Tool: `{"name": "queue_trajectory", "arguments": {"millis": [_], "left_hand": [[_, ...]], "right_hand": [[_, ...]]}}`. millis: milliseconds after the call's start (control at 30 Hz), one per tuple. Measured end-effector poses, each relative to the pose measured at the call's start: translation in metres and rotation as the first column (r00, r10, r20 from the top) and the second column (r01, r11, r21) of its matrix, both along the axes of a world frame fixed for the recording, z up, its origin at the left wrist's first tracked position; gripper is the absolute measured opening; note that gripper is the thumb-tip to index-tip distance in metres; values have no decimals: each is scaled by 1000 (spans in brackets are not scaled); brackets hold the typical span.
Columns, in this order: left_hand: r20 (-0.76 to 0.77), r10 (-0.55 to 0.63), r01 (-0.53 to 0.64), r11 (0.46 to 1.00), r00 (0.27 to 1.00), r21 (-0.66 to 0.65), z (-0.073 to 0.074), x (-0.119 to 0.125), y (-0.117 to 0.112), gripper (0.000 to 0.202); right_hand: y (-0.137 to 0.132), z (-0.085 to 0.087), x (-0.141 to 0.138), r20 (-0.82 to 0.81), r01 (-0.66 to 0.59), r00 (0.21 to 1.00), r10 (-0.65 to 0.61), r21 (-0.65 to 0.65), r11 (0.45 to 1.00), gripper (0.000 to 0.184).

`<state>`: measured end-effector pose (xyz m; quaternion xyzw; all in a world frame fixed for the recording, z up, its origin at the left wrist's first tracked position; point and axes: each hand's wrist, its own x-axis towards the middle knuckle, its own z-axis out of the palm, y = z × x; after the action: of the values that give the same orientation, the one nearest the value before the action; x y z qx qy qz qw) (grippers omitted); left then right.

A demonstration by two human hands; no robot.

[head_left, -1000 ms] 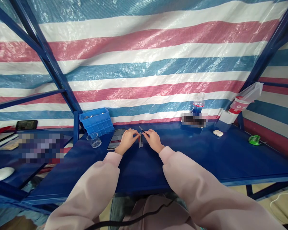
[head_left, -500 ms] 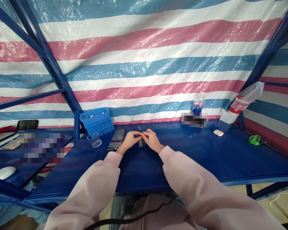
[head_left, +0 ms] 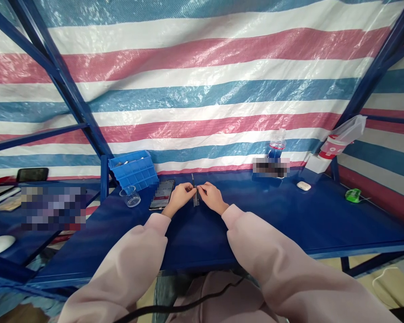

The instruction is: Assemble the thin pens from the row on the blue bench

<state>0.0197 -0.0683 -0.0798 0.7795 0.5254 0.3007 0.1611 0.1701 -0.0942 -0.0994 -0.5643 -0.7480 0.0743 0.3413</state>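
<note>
My left hand [head_left: 182, 196] and my right hand [head_left: 211, 196] meet over the blue table, thumbs and fingertips pinched close together. Between them is a small dark piece, too small and partly covered to name. Just beyond the fingertips a thin slim rod [head_left: 192, 176] points away from me. Several thin grey metallic sticks [head_left: 196, 200] lie side by side on the table below the fingertips. Left of my left hand lies a phone [head_left: 162, 194] with its screen lit.
A blue plastic bin [head_left: 134, 170] and a clear cup [head_left: 130, 197] stand at the left. Toward the right are a bottle [head_left: 275, 150], a white earbud case [head_left: 303, 185], a green object [head_left: 353, 195] and a red-and-white cup [head_left: 330, 147]. A striped sheet [head_left: 202, 98] hangs behind.
The dark slim piece that slanted from my right fingers is no longer seen there. A thin rod now points straight away between the hands. My right fingertips have shifted slightly.
</note>
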Motion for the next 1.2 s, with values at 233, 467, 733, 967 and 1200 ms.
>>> {"name": "queue_trajectory", "arguments": {"millis": [233, 467, 733, 967, 1200], "left_hand": [[-236, 201, -211, 977, 951, -20, 8, 0, -6, 26], [-328, 227, -250, 968, 917, -30, 4, 6, -8, 27], [-407, 177, -238, 965, 896, -106, 3, 10, -13, 26], [-413, 124, -197, 971, 902, -138, 3, 8, -14, 26], [-461, 120, -196, 973, 879, -122, 3, 6, -11, 31]], "right_hand": [[6, -5, 3, 63, 80, 995, -78, -36, 996, 26], [8, -10, 4, 111, 105, 989, -97, -68, 992, 26], [7, -10, 5, 155, 85, 986, -68, -104, 991, 27], [8, -10, 6, 181, 73, 982, -50, -121, 990, 29], [7, -9, 5, 181, 68, 983, -38, -159, 985, 25]]}}
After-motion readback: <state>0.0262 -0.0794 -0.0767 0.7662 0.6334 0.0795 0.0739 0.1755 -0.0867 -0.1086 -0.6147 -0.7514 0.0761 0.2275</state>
